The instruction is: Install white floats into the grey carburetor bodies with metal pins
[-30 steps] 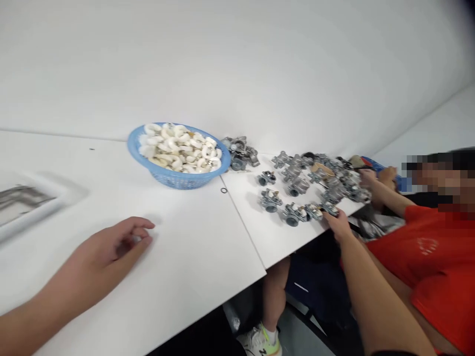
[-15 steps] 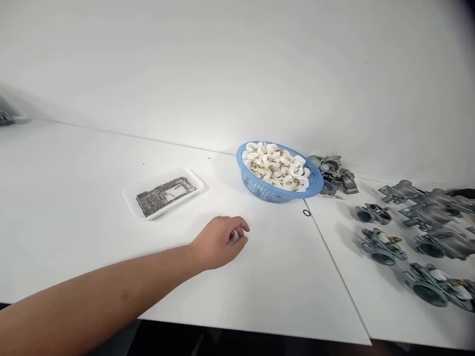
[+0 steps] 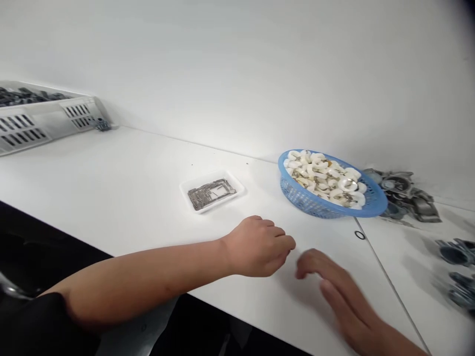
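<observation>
Blue plastic basket (image 3: 305,199), long axis slanting rightward, lies beyond left hand (image 3: 260,247) (fist closed, contents hidden) and right hand (image 3: 343,291) (loosely open).

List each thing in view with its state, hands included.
Left hand: fingers curled closed; any contents hidden.
Right hand: blurred, partly open, fingers bent.
Blue basket: heaped with white parts.
Small white tray: partly filled with thin metal pieces, some bottom showing.
White crate: holding dark parts.
Black ring: lying loose near the table seam.
Metal parts: piled beside the basket.
</observation>
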`<state>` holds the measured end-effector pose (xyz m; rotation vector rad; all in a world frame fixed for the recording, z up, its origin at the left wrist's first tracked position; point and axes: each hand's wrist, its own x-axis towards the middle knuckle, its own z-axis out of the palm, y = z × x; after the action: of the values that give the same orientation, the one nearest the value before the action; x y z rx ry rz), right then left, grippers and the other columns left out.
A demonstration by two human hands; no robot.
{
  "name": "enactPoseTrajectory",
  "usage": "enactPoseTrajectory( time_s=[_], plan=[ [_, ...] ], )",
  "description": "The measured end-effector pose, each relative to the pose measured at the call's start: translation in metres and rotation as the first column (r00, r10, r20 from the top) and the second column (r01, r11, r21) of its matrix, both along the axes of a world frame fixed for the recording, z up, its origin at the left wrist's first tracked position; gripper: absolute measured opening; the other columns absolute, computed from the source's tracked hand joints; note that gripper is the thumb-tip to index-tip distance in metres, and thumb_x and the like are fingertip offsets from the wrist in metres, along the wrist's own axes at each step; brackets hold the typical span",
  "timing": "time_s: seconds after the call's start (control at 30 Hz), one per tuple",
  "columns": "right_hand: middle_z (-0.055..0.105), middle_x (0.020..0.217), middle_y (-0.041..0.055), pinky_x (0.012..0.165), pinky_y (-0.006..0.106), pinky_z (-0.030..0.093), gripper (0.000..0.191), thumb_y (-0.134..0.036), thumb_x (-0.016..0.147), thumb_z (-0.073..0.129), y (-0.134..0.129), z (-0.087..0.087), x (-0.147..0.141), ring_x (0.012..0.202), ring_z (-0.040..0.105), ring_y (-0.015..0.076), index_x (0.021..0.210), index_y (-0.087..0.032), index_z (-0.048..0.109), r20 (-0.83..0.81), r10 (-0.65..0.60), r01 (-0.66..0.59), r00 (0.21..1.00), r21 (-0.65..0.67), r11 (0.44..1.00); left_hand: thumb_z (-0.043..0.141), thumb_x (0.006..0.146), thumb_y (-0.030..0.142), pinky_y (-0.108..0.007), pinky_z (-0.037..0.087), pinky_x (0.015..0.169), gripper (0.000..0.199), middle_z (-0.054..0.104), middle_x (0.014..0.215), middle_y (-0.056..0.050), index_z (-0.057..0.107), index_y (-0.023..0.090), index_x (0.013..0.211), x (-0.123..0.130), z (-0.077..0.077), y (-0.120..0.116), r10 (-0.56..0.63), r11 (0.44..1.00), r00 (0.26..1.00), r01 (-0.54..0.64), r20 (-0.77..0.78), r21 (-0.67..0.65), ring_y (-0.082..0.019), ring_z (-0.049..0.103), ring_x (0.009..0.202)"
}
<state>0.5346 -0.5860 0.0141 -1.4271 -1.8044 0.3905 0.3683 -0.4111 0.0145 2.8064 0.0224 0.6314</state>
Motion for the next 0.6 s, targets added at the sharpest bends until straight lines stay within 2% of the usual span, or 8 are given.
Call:
enactPoseTrajectory(
  time_s=[0.2, 0.27, 0.3, 0.37, 0.4, 0.43, 0.5, 0.6],
  plan=[
    [0.051, 0.078, 0.0023, 0.069, 0.031, 0.040, 0.039, -0.038, 0.109, 0.027, 0.095, -0.039, -0.050, 0.074, 0.049, 0.0167, 0.087, -0.021, 0.053, -0.283, -0.011, 0.003, 0.959, -0.029, 1.000, 0.059, 0.088, 0.016, -0.027, 0.043, 0.056, 0.007, 0.065, 0.064, 0.001, 0.062, 0.020, 0.084, -0.131, 0.020, 0.098, -0.024, 0.952, 0.916, -0.101, 0.400, 0.289, -0.013, 0.057, 0.057],
    [0.045, 0.075, 0.0015, 0.066, 0.031, 0.037, 0.040, -0.039, 0.109, 0.025, 0.120, -0.040, -0.062, 0.070, 0.044, 0.0164, 0.084, -0.021, 0.050, -0.402, -0.114, 0.138, 0.909, 0.030, 0.990, 0.059, 0.087, 0.016, -0.026, 0.042, 0.056, 0.012, 0.061, 0.060, 0.003, 0.060, 0.021, 0.076, -0.191, 0.012, 0.147, 0.222, 0.897, 0.866, -0.361, 0.449, 0.254, -0.012, 0.053, 0.052],
    [0.044, 0.075, 0.0013, 0.066, 0.031, 0.036, 0.039, -0.038, 0.109, 0.025, 0.131, -0.040, -0.068, 0.070, 0.043, 0.0165, 0.083, -0.021, 0.049, -0.440, -0.148, 0.200, 0.886, 0.073, 0.977, 0.058, 0.089, 0.023, -0.026, 0.044, 0.059, 0.015, 0.061, 0.061, 0.002, 0.060, 0.021, 0.074, -0.218, 0.005, 0.173, 0.459, 0.810, 0.785, -0.562, 0.417, 0.166, -0.013, 0.054, 0.053],
    [0.046, 0.079, 0.0025, 0.072, 0.033, 0.037, 0.035, -0.033, 0.108, 0.027, 0.147, -0.042, -0.078, 0.075, 0.046, 0.0179, 0.086, -0.020, 0.050, -0.415, -0.183, 0.290, 0.891, 0.212, 0.933, 0.048, 0.095, 0.040, -0.034, 0.051, 0.081, 0.027, 0.071, 0.086, -0.005, 0.067, 0.020, 0.093, -0.262, -0.009, 0.224, 0.866, 0.482, 0.480, -0.876, 0.143, 0.024, -0.021, 0.065, 0.078],
    [0.050, 0.083, 0.0039, 0.077, 0.036, 0.037, 0.032, -0.032, 0.107, 0.029, 0.152, -0.043, -0.081, 0.081, 0.048, 0.0195, 0.089, -0.020, 0.052, -0.363, -0.194, 0.312, 0.912, 0.305, 0.900, 0.044, 0.095, 0.044, -0.041, 0.047, 0.098, 0.037, 0.071, 0.110, -0.010, 0.066, 0.020, 0.113, -0.278, -0.016, 0.248, 0.946, 0.321, 0.320, -0.947, -0.039, 0.012, -0.027, 0.065, 0.103],
    [0.052, 0.087, 0.0057, 0.081, 0.039, 0.037, 0.029, -0.032, 0.106, 0.031, 0.155, -0.046, -0.083, 0.087, 0.050, 0.0217, 0.091, -0.020, 0.054, -0.305, -0.205, 0.321, 0.930, 0.401, 0.858, 0.042, 0.095, 0.048, -0.045, 0.036, 0.114, 0.050, 0.061, 0.136, -0.012, 0.058, 0.020, 0.133, -0.290, -0.023, 0.272, 0.978, 0.123, 0.124, -0.992, -0.167, -0.016, -0.031, 0.051, 0.132],
    [0.056, 0.093, 0.0088, 0.086, 0.045, 0.036, 0.027, -0.035, 0.102, 0.036, 0.155, -0.052, -0.081, 0.095, 0.051, 0.0266, 0.094, -0.020, 0.058, -0.213, -0.219, 0.302, 0.952, 0.544, 0.783, 0.032, 0.096, 0.053, -0.060, 0.022, 0.118, 0.074, 0.037, 0.155, -0.027, 0.038, 0.001, 0.149, -0.304, -0.034, 0.316, 0.962, -0.128, -0.117, -0.991, -0.248, -0.030, -0.042, 0.023, 0.149],
    [0.058, 0.091, 0.0091, 0.085, 0.049, 0.038, 0.031, -0.042, 0.099, 0.039, 0.146, -0.062, -0.071, 0.091, 0.053, 0.0284, 0.088, -0.022, 0.060, -0.210, -0.258, 0.332, 0.943, 0.579, 0.744, 0.029, 0.093, 0.062, -0.062, 0.017, 0.119, 0.094, 0.029, 0.156, -0.035, 0.023, -0.010, 0.152, -0.305, -0.042, 0.376, 0.907, -0.294, -0.270, -0.955, -0.323, -0.027, -0.045, 0.016, 0.151]
  ],
)
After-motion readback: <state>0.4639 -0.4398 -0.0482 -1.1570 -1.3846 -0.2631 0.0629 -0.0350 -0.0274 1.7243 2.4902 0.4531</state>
